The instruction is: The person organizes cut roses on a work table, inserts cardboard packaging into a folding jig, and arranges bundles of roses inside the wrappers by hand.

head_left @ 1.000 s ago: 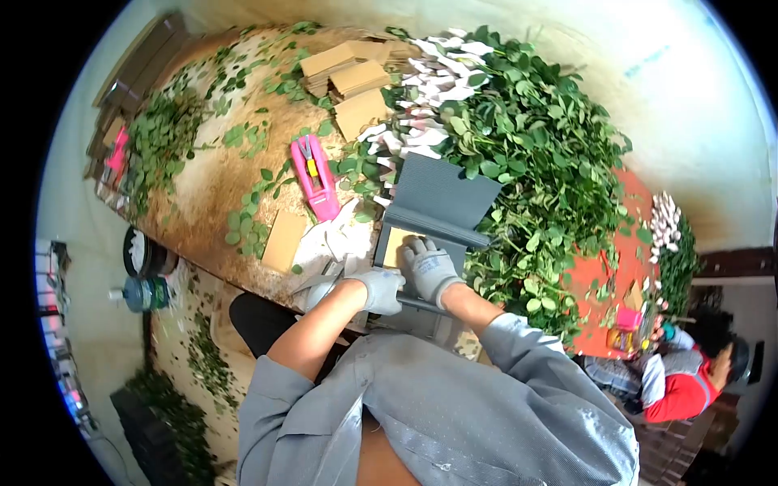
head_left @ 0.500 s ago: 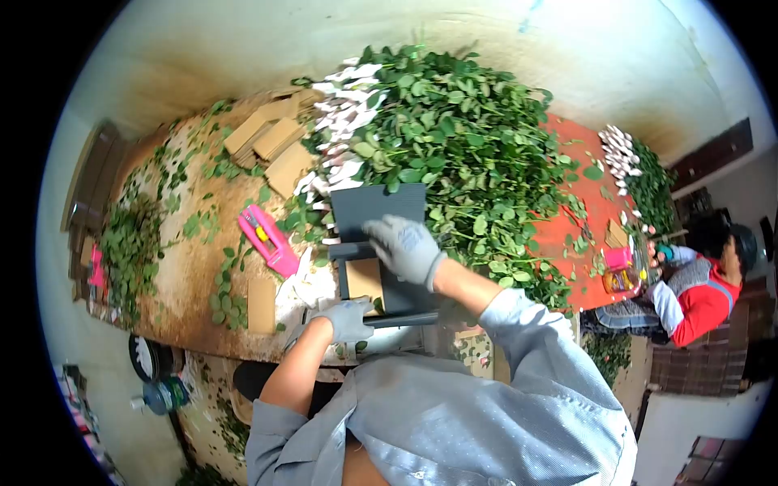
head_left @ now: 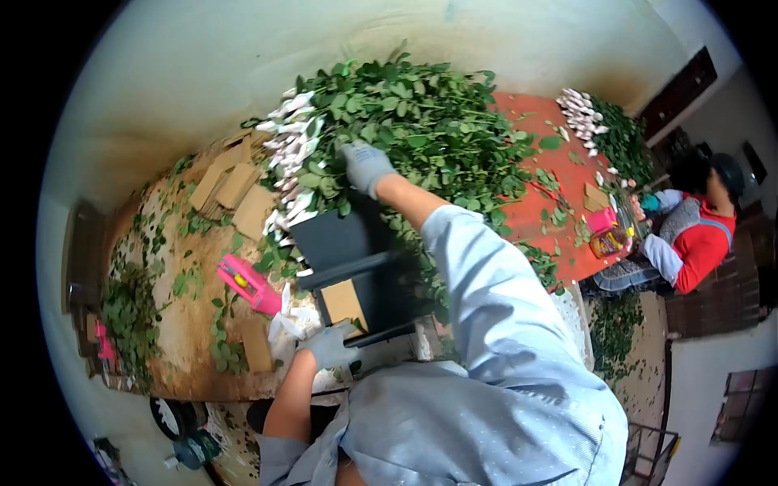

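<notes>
My left hand (head_left: 328, 347), in a grey glove, grips the near left edge of a black tray (head_left: 381, 304), its thumb by a piece of brown cardboard (head_left: 344, 306) lying in it. Behind the tray a dark ridged panel (head_left: 328, 240) slopes up. My right hand (head_left: 368, 168), also gloved, reaches over a large pile of leafy green stems (head_left: 438, 130) with fingers extended among the leaves and nothing visible in them. White-wrapped flower heads (head_left: 292, 154) line the pile's left end.
A pink stapler-like tool (head_left: 248, 283) and stacked cardboard pieces (head_left: 227, 185) lie left on the worn table (head_left: 174, 324). A red surface (head_left: 567, 202) at right bears another wrapped bunch (head_left: 582, 117) and a bottle (head_left: 609, 241). A person in red (head_left: 705, 239) sits there.
My right hand has moved from the dark panel up and away, onto the leafy stems. My left hand stays at the tray's edge. The view has shifted.
</notes>
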A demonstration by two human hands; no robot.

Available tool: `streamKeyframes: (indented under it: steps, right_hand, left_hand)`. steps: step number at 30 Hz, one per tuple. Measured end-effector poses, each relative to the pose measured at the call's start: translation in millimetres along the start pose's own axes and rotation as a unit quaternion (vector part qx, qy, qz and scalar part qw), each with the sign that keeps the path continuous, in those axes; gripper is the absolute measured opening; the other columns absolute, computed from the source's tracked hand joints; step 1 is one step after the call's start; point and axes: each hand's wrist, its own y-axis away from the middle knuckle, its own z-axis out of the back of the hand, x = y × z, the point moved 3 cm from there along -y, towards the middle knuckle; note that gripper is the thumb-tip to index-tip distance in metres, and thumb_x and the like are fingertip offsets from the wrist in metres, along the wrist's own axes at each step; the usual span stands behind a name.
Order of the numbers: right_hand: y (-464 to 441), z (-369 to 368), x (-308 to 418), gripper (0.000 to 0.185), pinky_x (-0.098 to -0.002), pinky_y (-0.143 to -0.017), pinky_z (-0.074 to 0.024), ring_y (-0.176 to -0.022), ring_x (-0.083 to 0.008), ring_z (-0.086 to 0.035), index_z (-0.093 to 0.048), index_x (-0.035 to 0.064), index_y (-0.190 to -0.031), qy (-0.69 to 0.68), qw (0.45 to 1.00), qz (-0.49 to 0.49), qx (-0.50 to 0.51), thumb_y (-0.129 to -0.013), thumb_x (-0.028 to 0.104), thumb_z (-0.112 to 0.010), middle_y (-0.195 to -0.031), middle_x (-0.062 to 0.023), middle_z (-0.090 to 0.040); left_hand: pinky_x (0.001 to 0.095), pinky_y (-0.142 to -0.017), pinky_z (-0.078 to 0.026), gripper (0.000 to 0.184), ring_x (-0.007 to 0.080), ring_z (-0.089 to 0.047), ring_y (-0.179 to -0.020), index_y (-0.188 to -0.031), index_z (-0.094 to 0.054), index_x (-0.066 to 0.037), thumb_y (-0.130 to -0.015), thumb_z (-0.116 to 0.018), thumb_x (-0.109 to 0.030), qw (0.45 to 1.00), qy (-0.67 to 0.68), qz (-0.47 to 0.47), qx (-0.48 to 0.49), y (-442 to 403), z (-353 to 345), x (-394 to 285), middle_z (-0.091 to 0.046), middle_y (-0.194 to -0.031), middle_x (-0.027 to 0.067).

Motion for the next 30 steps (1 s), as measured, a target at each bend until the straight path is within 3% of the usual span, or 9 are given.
streamKeyframes:
  steps: [3,10,12,15,19,21,24,28,30]
  right_hand:
    - [-3,-8,-4,0.02,-0.0455,-0.082,-0.0593,-0.098,-0.0347,-0.074,-0.077,0.0061,-0.101,0.113,0.987,-0.021,0.113,-0.086,0.013,-0.066,-0.104,-0.0183,-0.075]
    - [1,-6,-5,0.025,-0.0432,-0.084,-0.0472,-0.106,-0.0274,-0.07,-0.077,0.0157,-0.112,0.202,0.965,0.015,0.168,-0.092,0.019,-0.063,-0.114,-0.0079,-0.075]
    - [1,1,-11,0.025,-0.0431,-0.086,-0.0458,-0.107,-0.0266,-0.069,-0.077,0.0155,-0.11,0.203,0.97,0.018,0.136,-0.094,0.018,-0.059,-0.112,-0.0074,-0.074]
    - [-2,21,-16,0.023,-0.0441,-0.087,-0.0437,-0.105,-0.0271,-0.065,-0.075,0.0147,-0.108,0.184,0.981,0.049,-0.043,-0.092,0.021,-0.059,-0.11,-0.0077,-0.07]
    - [-1,75,-14,0.026,-0.0431,-0.088,-0.0425,-0.102,-0.027,-0.061,-0.068,0.0142,-0.115,0.183,0.975,0.058,-0.107,-0.092,0.018,-0.058,-0.106,-0.0086,-0.065]
    - [-2,100,-18,0.028,-0.0428,-0.089,-0.0417,-0.103,-0.0272,-0.06,-0.067,0.0151,-0.114,0.135,0.959,0.053,-0.242,-0.088,0.019,-0.062,-0.104,-0.0085,-0.063]
    - [10,139,-18,0.032,-0.0419,-0.09,-0.0411,-0.102,-0.0275,-0.059,-0.067,0.0161,-0.114,0.09,0.941,0.057,-0.32,-0.083,0.02,-0.068,-0.101,-0.0079,-0.062]
    - [26,148,-20,0.035,-0.0428,-0.089,-0.0414,-0.101,-0.0289,-0.058,-0.068,0.0163,-0.113,0.066,0.933,0.056,-0.35,-0.078,0.017,-0.069,-0.1,-0.0077,-0.061]
    - [35,140,-21,0.034,-0.0436,-0.089,-0.042,-0.1,-0.0293,-0.058,-0.068,0.0158,-0.111,0.071,0.932,0.054,-0.352,-0.077,0.016,-0.069,-0.098,-0.0076,-0.061]
  left_hand:
    - [0.0403,-0.118,-0.037,0.074,0.0374,-0.045,-0.142,-0.144,-0.053,-0.001,-0.082,-0.063,-0.041,1.0,0.028,-0.007,-0.008,-5,-2,2,-0.042,-0.158,0.0201]
    - [0.0406,-0.118,-0.036,0.071,0.039,-0.043,-0.144,-0.14,-0.056,-0.001,-0.081,-0.071,-0.037,0.996,0.081,-0.022,-0.023,1,1,0,-0.043,-0.155,0.0272]
    - [0.0413,-0.118,-0.037,0.07,0.0396,-0.043,-0.143,-0.139,-0.057,-0.002,-0.081,-0.071,-0.037,0.995,0.098,-0.029,-0.023,-5,-8,15,-0.043,-0.155,0.0271]
    - [0.0427,-0.115,-0.039,0.068,0.0402,-0.045,-0.142,-0.138,-0.058,-0.004,-0.08,-0.071,-0.037,0.993,0.113,-0.034,-0.031,-8,-15,27,-0.044,-0.155,0.0264]
    - [0.0448,-0.11,-0.045,0.067,0.0396,-0.052,-0.136,-0.139,-0.058,-0.004,-0.08,-0.072,-0.034,0.994,0.09,-0.038,-0.038,-5,-7,16,-0.048,-0.153,0.0239]
    - [0.0453,-0.108,-0.047,0.072,0.0389,-0.055,-0.132,-0.143,-0.053,-0.003,-0.081,-0.073,-0.034,0.994,0.098,-0.039,-0.03,-10,-15,28,-0.051,-0.15,0.0236]
    - [0.0445,-0.106,-0.048,0.077,0.0376,-0.056,-0.132,-0.147,-0.049,-0.001,-0.081,-0.075,-0.032,0.994,0.108,0.001,-0.016,-4,-6,13,-0.051,-0.15,0.0242]
    - [0.0432,-0.105,-0.05,0.077,0.0362,-0.056,-0.134,-0.147,-0.047,0.0,-0.081,-0.076,-0.027,0.988,0.149,0.047,0.006,6,12,-23,-0.05,-0.15,0.0249]
    - [0.042,-0.103,-0.052,0.074,0.0354,-0.058,-0.132,-0.147,-0.047,0.002,-0.082,-0.074,-0.021,0.996,0.082,-0.01,-0.025,0,5,-9,-0.05,-0.15,0.025]
